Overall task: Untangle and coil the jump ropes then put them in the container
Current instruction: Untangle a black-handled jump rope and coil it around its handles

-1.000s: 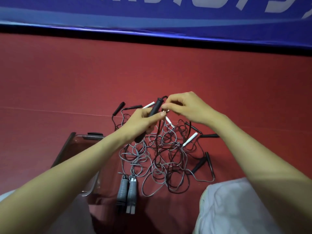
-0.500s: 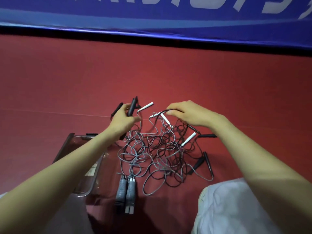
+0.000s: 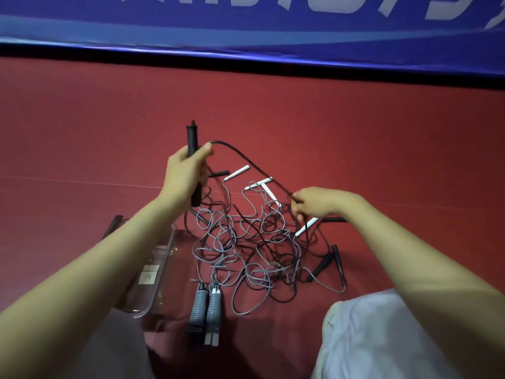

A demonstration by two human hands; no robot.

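A tangle of black and grey jump ropes (image 3: pixel 254 247) lies on the red floor. My left hand (image 3: pixel 185 173) grips a black handle (image 3: pixel 192 140) upright, lifted above the pile. Its black cord (image 3: pixel 246 162) arcs down to my right hand (image 3: pixel 317 203), which pinches the cord at the pile's right edge. Two grey ribbed handles (image 3: pixel 206 310) lie side by side at the front. White thin handles (image 3: pixel 237 172) and further black handles (image 3: pixel 322 266) stick out of the heap. The clear plastic container (image 3: pixel 153 274) stands to the left, partly hidden by my left forearm.
A blue banner (image 3: pixel 246 20) runs along the far edge of the red floor (image 3: pixel 355 132). My knees in light trousers (image 3: pixel 369 337) frame the bottom of the view, close to the pile.
My left hand has raised the black handle up and away from the pile. My right hand has slid down along the cord to the right, so the cord now stretches in an arc between both hands.
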